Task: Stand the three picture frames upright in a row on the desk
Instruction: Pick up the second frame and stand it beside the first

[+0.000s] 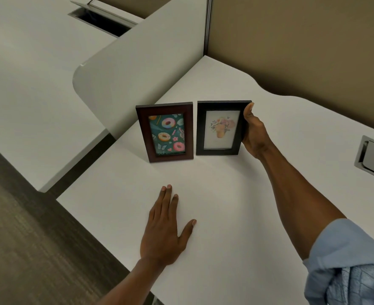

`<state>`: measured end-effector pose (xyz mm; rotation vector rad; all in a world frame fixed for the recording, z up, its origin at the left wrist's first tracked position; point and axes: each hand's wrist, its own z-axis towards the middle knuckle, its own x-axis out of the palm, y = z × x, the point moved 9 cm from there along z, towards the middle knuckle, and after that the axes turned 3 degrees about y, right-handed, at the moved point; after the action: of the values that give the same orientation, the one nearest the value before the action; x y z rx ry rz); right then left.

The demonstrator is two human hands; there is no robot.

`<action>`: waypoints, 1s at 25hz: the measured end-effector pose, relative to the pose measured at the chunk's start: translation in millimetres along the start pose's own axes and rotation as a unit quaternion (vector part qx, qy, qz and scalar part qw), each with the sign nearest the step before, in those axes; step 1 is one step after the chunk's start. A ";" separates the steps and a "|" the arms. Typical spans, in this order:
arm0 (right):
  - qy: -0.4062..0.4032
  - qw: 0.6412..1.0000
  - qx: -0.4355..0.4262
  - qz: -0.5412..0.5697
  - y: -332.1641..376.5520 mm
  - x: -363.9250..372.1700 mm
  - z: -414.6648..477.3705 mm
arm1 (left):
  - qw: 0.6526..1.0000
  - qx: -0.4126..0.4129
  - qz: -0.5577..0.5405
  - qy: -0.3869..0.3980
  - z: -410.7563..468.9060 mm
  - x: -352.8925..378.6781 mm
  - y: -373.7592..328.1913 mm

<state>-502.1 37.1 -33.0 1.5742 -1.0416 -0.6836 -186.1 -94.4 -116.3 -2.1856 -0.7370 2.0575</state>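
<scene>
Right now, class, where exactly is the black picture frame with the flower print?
In the head view the black frame stands upright mid-desk, just right of the brown donut frame, with the right hand gripping its right edge.

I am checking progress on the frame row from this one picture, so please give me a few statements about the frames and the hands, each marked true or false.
1. Two picture frames stand upright on the desk. True.
2. The brown frame shows a bouquet of flowers. False: it shows doughnuts on a teal background; the black frame shows the flowers.
3. The right hand grips the black frame's right edge. True.
4. The left hand holds a third frame. False: it lies flat and open on the desk, holding nothing, and no third frame is in view.
5. The black frame stands left of the brown frame. False: it stands to its right, close beside it.
</scene>
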 end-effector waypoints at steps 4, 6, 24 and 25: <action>0.003 1.000 0.002 0.005 -5.1 -4.7 0.0 | 1.000 -0.005 0.003 -0.001 0.6 1.0 1.1; 0.007 1.000 0.003 0.006 -6.6 -5.3 0.8 | 1.000 -0.007 0.003 0.003 1.1 2.2 1.4; -0.179 0.984 -0.005 -0.008 -49.9 -111.2 -132.0 | 1.000 -0.009 -0.004 0.006 -2.4 -4.7 -2.8; -0.204 0.979 0.003 0.005 -59.9 -122.2 -163.0 | 1.000 -0.007 0.001 0.007 -3.3 -3.4 -5.0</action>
<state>-402.5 222.7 -59.6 1.4633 -1.3491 -1.0250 -184.5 -90.3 -111.0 -2.2051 -0.7509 2.0425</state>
